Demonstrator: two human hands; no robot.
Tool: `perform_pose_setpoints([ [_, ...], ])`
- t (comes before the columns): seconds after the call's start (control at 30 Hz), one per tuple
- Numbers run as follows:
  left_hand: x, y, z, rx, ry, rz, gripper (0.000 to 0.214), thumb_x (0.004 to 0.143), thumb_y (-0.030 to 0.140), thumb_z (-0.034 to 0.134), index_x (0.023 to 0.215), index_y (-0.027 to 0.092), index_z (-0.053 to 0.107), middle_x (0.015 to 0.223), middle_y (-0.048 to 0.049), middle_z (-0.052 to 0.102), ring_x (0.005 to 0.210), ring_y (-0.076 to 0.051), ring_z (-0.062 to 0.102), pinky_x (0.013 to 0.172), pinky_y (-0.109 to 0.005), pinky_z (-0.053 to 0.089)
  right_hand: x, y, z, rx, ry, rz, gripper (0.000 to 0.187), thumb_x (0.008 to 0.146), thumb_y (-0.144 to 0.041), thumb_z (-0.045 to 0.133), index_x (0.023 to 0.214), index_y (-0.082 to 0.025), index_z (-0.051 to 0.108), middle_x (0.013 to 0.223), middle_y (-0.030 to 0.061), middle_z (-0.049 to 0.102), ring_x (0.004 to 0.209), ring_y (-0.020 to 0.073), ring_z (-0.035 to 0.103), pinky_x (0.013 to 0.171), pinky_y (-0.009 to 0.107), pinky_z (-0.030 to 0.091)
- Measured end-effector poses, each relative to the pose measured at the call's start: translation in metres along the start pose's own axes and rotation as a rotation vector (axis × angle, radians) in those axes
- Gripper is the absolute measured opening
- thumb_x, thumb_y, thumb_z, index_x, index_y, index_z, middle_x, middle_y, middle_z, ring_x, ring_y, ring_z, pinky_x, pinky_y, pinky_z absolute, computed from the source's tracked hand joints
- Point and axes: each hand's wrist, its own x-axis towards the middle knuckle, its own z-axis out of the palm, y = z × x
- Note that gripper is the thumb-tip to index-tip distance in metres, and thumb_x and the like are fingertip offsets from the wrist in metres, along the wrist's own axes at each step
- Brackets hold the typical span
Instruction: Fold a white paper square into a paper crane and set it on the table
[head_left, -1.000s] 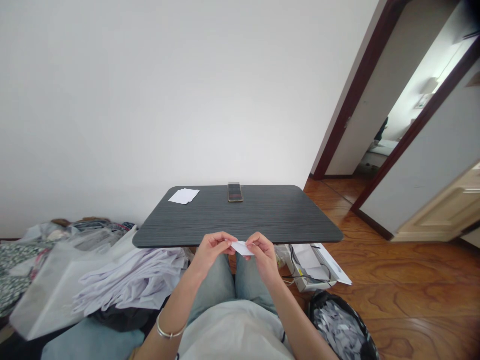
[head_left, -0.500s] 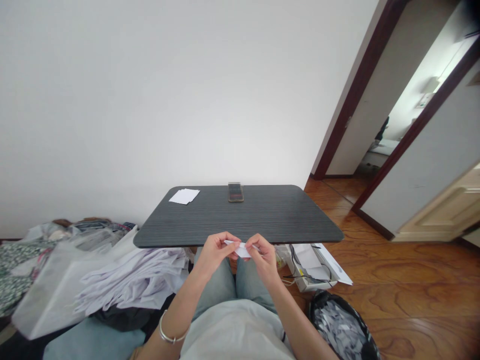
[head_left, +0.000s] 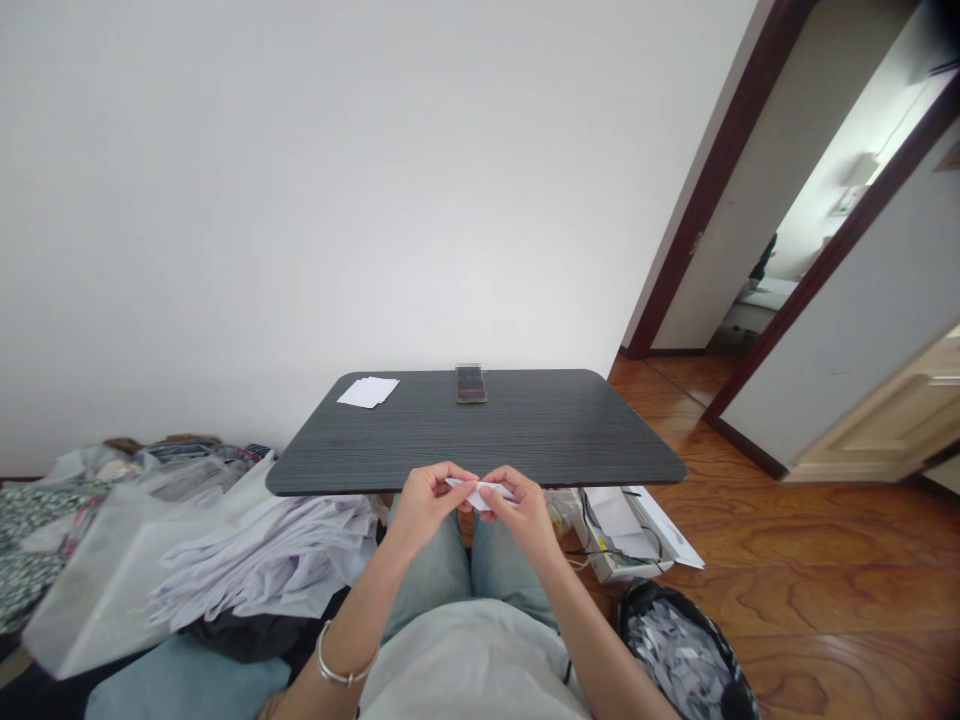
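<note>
A small folded piece of white paper (head_left: 480,492) is pinched between both my hands, just in front of the near edge of a dark wood-grain table (head_left: 525,440). My left hand (head_left: 427,502) grips its left end with fingers closed, and a bracelet circles that wrist. Fingers of my right hand (head_left: 521,510) are closed on the paper's right end. Both hands hover above my lap, below the table's edge.
On the table's far side lie a few white paper sheets (head_left: 368,392) and a phone (head_left: 470,384). Bags and white cloth (head_left: 247,560) are piled at left. A white box (head_left: 622,530) and a black bag of paper scraps (head_left: 682,655) sit on the wooden floor at right.
My two hands have drawn closer together and risen slightly, and the paper between them looks more folded and narrower.
</note>
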Motion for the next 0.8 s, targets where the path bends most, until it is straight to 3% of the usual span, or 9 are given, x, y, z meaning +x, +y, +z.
perform_pose_setpoints([
  [0.1, -0.0002, 0.0001, -0.0009, 0.030, 0.006, 0.005, 0.024, 0.065, 0.033, 0.071, 0.074, 0.011, 0.069, 0.062, -0.0050, 0.069, 0.053, -0.015, 0.062, 0.055, -0.024, 0.049, 0.0014, -0.0001, -0.0004, -0.023, -0.019, 0.024, 0.024, 0.073, -0.040, 0.065, 0.066, -0.017, 0.060, 0.055, -0.0009, 0.062, 0.046, 0.0116, 0.055, 0.046, 0.022, 0.047],
  [0.5, 0.0013, 0.0006, -0.0023, -0.070, -0.013, -0.048, 0.025, 0.060, 0.032, 0.075, 0.071, 0.011, 0.068, 0.057, -0.0033, 0.067, 0.050, -0.013, 0.060, 0.053, -0.023, 0.047, -0.0004, -0.0005, -0.0005, 0.032, -0.062, -0.030, 0.026, 0.074, -0.042, 0.064, 0.067, -0.017, 0.063, 0.053, 0.0002, 0.064, 0.045, 0.0126, 0.057, 0.046, 0.023, 0.048],
  [0.7, -0.0008, 0.0054, -0.0041, -0.060, -0.004, -0.032, 0.026, 0.061, 0.034, 0.074, 0.072, 0.011, 0.068, 0.058, -0.0043, 0.067, 0.051, -0.013, 0.060, 0.053, -0.023, 0.047, 0.0003, -0.0042, -0.0078, 0.041, -0.207, -0.044, 0.027, 0.078, -0.043, 0.059, 0.076, -0.017, 0.064, 0.060, 0.0006, 0.064, 0.051, 0.0127, 0.058, 0.051, 0.024, 0.049],
  [0.8, -0.0008, 0.0052, -0.0043, -0.025, -0.016, -0.027, 0.026, 0.061, 0.034, 0.074, 0.072, 0.011, 0.068, 0.058, -0.0035, 0.067, 0.051, -0.013, 0.060, 0.053, -0.023, 0.047, 0.0016, -0.0043, -0.0089, 0.034, -0.161, -0.031, 0.023, 0.076, -0.040, 0.061, 0.075, -0.017, 0.064, 0.060, -0.0002, 0.063, 0.051, 0.0121, 0.057, 0.051, 0.023, 0.048],
])
